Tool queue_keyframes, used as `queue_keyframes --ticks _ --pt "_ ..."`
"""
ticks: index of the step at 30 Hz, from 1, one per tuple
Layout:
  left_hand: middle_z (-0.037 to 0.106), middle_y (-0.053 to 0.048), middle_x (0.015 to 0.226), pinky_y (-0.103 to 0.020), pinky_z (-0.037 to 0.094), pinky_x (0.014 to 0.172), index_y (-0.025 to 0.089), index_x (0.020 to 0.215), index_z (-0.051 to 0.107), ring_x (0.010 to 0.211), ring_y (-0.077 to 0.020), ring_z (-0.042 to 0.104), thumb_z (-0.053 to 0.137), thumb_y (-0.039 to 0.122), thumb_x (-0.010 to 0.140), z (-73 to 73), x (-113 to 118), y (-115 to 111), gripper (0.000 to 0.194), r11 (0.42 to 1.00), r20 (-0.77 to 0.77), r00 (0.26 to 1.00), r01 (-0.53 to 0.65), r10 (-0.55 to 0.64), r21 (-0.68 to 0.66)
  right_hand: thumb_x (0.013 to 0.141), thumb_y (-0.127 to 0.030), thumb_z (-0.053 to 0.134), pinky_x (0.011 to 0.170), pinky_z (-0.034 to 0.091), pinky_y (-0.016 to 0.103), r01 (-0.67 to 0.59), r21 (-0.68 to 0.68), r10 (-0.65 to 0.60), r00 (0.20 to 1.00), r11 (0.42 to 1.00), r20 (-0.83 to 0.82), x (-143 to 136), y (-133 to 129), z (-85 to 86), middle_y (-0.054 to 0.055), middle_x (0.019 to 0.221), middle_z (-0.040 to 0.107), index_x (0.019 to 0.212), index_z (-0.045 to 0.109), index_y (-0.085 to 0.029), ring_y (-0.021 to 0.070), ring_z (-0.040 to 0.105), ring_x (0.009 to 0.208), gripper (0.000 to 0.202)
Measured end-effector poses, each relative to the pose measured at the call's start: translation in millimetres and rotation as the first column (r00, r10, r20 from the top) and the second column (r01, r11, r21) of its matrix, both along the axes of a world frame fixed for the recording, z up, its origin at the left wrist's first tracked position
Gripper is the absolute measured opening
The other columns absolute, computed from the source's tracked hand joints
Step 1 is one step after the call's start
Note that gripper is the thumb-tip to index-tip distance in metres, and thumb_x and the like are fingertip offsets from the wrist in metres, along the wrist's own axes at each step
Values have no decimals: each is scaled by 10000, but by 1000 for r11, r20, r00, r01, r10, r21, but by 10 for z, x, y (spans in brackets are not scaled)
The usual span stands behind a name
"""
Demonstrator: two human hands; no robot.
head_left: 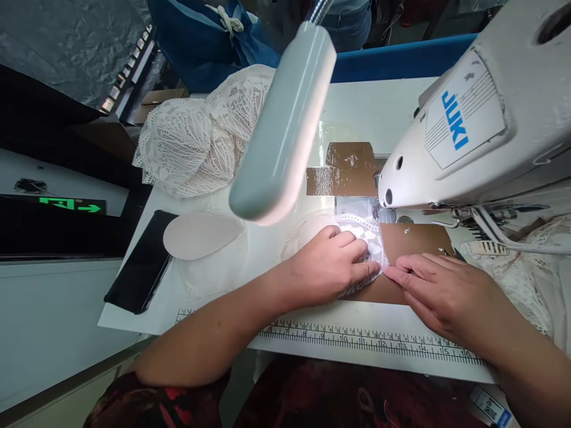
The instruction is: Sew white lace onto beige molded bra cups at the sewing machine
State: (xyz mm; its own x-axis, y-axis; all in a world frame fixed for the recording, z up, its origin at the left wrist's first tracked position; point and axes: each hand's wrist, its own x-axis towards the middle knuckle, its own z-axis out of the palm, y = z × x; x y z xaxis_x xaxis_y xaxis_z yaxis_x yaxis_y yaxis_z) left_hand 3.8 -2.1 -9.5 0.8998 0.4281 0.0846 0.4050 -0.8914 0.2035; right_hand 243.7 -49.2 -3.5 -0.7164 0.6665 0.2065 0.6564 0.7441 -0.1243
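A white lace piece [363, 229] lies in front of the sewing machine's needle area, partly over brown tape [401, 238]. My left hand [330, 261] rests on the lace with curled fingers, its thumb and fingertips pressing near the right edge. My right hand [439, 285] is at the lace's lower right corner, thumb and forefinger closed together on that corner. A pale cup-shaped piece [307, 229] shows beside my left hand, partly covered by it. The white sewing machine [450, 131] stands above and to the right, its needle area close behind the lace.
A pale lamp [285, 125] hangs over the table. White lace pieces [182, 142] are heaped at the back left. A pale oval pad [200, 236] overlaps a black phone [140, 261]. More lace [526, 285] lies right. A ruler strip [325, 336] runs along the front edge.
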Motion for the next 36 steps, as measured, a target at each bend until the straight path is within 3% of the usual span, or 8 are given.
queue_keyframes --ticks 10,18,21,24,30,36 --pt "569 -76 907 -353 323 730 175 1260 570 806 -206 475 485 188 919 -7 19 -51 352 999 -29 1000 8 -6 39 865 -59 463 637 365 321 9 1 -9 1000 1000 9 16 9 -10 23 739 625 1014 682 -164 181 546 683 285" --pt "572 -78 905 -358 368 778 179 1256 584 818 -198 503 436 200 977 -8 37 -68 316 999 -8 999 -32 32 8 874 -76 512 646 403 305 86 47 -83 995 995 -58 51 12 -24 45 864 696 1076 672 -165 164 589 707 273" --pt "594 -125 1083 -369 401 812 181 1263 587 965 -232 531 403 209 997 2 30 -69 325 999 20 999 -32 32 13 878 -80 497 632 380 314 75 59 -74 997 995 -12 25 19 -64 49 828 669 1059 679 -167 177 555 696 271" --pt "526 -150 1342 -378 430 878 159 1294 570 1146 -260 494 377 196 1003 8 24 -64 351 1000 46 999 -3 3 -1 887 -83 467 640 363 322 66 43 -66 998 997 3 5 18 -104 50 799 635 1052 679 -165 193 527 713 281" --pt "482 -172 1442 -384 491 847 82 1389 480 1070 -257 544 417 190 963 -26 47 -70 444 999 -6 1000 -30 30 21 885 -77 471 672 345 314 90 26 -89 996 996 -30 2 -3 -150 34 769 592 1035 675 -167 179 511 727 269" --pt "478 -210 1445 -392 517 837 3 1331 526 1039 -270 571 444 159 912 -51 83 -86 455 996 -50 997 -47 51 76 862 -66 490 660 329 314 92 63 -87 993 994 -75 -10 0 -166 32 762 593 1005 676 -160 178 496 711 252"
